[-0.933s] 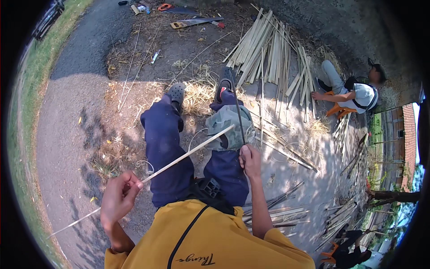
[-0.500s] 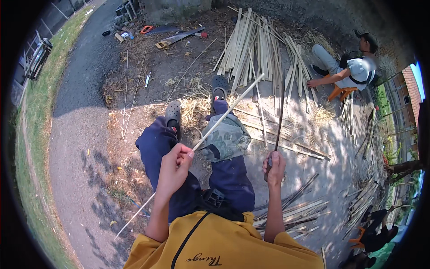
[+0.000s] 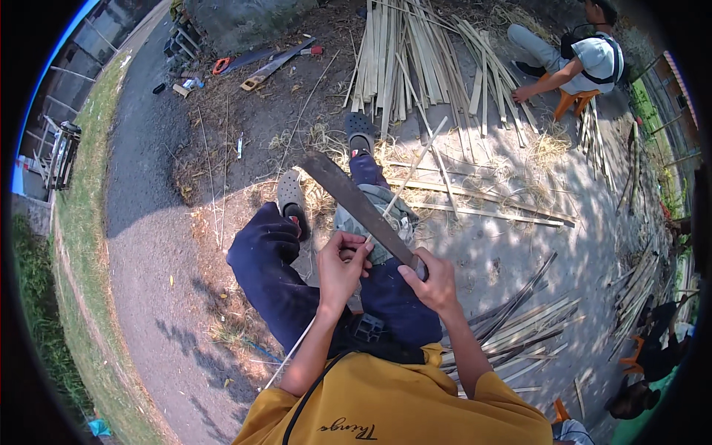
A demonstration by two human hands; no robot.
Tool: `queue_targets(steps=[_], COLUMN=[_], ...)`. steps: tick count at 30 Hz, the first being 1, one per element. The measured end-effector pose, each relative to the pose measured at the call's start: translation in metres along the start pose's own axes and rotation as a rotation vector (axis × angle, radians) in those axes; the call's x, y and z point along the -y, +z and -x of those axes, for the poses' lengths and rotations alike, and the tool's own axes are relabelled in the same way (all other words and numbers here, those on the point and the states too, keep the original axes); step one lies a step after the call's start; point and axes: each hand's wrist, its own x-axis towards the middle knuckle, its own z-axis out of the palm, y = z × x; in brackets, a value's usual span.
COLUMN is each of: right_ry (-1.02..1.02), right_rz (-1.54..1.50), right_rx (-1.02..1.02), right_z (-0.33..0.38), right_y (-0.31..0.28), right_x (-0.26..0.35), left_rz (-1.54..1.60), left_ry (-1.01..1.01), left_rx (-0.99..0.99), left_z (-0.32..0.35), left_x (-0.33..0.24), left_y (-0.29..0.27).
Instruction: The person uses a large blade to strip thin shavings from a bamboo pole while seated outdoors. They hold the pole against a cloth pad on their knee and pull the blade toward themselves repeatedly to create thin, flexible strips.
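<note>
My yellow shirt (image 3: 386, 408) fills the nearest ground, and my two forearms rise from it toward the big knife (image 3: 360, 209), which I take as my landmark. My right hand (image 3: 432, 283) is at the knife's lower end, fingers wrapped tight around its handle, so the long dark blade slants up and away to the left over my lap. Just left of that handle, my left hand (image 3: 343, 268) is closed in a pinch on a thin bamboo strip (image 3: 404, 178); the strip passes under the blade's edge, its near end trailing down past my left elbow and its far end pointing up to the right beyond the blade. Beneath the knife lie my legs in dark blue trousers (image 3: 271, 271), with a grey-green cloth (image 3: 374, 211) draped over the right knee, directly under the blade's middle. Right of the handle, a heap of cut slats (image 3: 519, 334) lies on the ground. Past the blade's tip sit my two grey clogs (image 3: 289, 194) among dry shavings. Farther beyond the knife, a large bundle of long bamboo slats (image 3: 404, 59) fans out. Right of that bundle, another person (image 3: 575, 59) in a white shirt sits on an orange stool, and well left of it a handsaw (image 3: 271, 65) lies on the dirt.
</note>
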Motion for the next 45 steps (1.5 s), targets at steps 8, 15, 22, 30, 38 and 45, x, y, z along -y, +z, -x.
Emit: queue_targets(steps=[8, 15, 22, 30, 38, 45], right_ry=[-0.060, -0.008, 0.102, -0.001, -0.036, 0.029], right_rz=[0.094, 0.048, -0.003, 0.021, 0.155, 0.164], right_rx=[0.169, 0.146, 0.179, 0.257, 0.197, 0.172], right_z=[-0.009, -0.016, -0.021, -0.020, -0.021, -0.022], right_y=[0.023, 0.031, 0.029, 0.026, 0.030, 0.026], right_x=[0.005, 0.001, 0.001, 0.001, 0.006, 0.009], left_rz=[-0.196, -0.038, -0.132, -0.101, 0.095, 0.027], left_ry=[0.060, 0.050, -0.063, -0.117, -0.033, -0.065], left_rx=[-0.068, 0.009, 0.129, 0.044, 0.077, 0.033], left_z=[0.003, 0.002, 0.031, 0.033, 0.029, 0.050], left_x=[0.002, 0.014, 0.007, 0.027, 0.035, 0.036], left_y=[-0.006, -0.013, -0.039, -0.032, -0.019, -0.027])
